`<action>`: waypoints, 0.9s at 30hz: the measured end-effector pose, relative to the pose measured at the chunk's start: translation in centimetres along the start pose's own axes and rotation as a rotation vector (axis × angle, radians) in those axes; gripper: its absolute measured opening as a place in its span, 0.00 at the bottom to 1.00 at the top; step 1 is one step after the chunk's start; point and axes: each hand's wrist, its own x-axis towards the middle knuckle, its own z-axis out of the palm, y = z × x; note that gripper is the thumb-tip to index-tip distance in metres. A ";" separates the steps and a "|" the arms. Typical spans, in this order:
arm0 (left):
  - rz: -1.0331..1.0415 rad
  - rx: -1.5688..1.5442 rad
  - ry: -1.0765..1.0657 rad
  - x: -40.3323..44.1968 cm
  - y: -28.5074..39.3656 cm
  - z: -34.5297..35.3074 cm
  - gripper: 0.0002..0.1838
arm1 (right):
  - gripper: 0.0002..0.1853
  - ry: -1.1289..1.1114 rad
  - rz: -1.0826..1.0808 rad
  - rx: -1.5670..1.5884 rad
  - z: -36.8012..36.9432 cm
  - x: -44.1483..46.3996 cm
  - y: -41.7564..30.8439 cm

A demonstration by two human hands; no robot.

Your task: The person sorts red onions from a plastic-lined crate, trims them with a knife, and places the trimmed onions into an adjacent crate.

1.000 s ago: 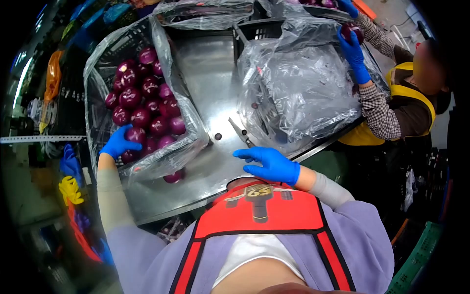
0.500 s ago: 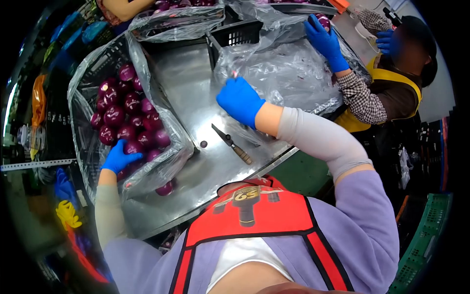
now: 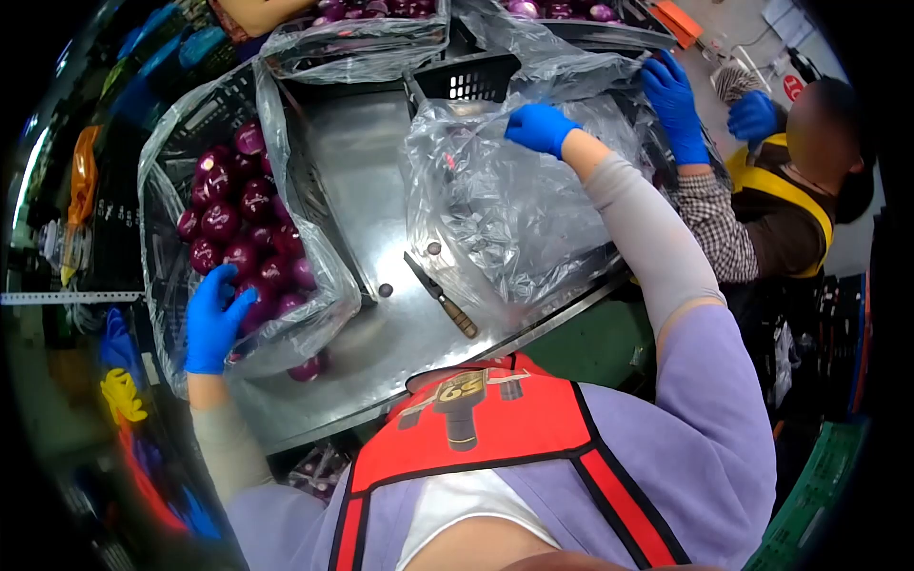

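My left hand is at the near left of a lined crate of peeled red onions. Its thumb and fingers are apart beside the nearest onions, with none gripped. My right hand is closed over the far part of a crumpled clear plastic liner in the right crate. Its fingertips face away, so whether they pinch the plastic is hidden. A knife with a wooden handle lies on the metal table between the crates. Two small dark round bits lie near it.
More lined crates of onions stand at the far side. Opposite on the right, a co-worker in a checked sleeve has a blue-gloved hand at the liner's corner. A loose onion is at the table's near edge.
My right hand has moved away and to the right, and the liner's left side now spreads flatter. My left hand has drawn back slightly. The onion in the co-worker's hand no longer shows.
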 end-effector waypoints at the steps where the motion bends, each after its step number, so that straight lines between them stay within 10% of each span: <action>1: -0.014 0.003 0.011 -0.2 2.5 0.6 0.27 | 0.15 -0.072 -0.036 -0.025 1.4 1.3 0.7; 13: 0.092 -0.480 0.276 1.3 10.2 12.4 0.29 | 0.29 0.289 0.035 0.141 16.4 15.5 1.3; 19: 0.086 -0.419 0.270 1.6 10.1 12.6 0.28 | 0.23 0.082 -0.137 0.059 9.7 9.5 -0.6; 22: 0.052 -0.439 0.275 1.5 10.2 12.6 0.27 | 0.20 -0.189 0.004 0.607 3.9 5.2 -0.7; 27: 0.041 -0.464 0.298 1.6 10.3 12.7 0.26 | 0.35 -0.212 -0.112 0.649 -3.6 -2.6 0.9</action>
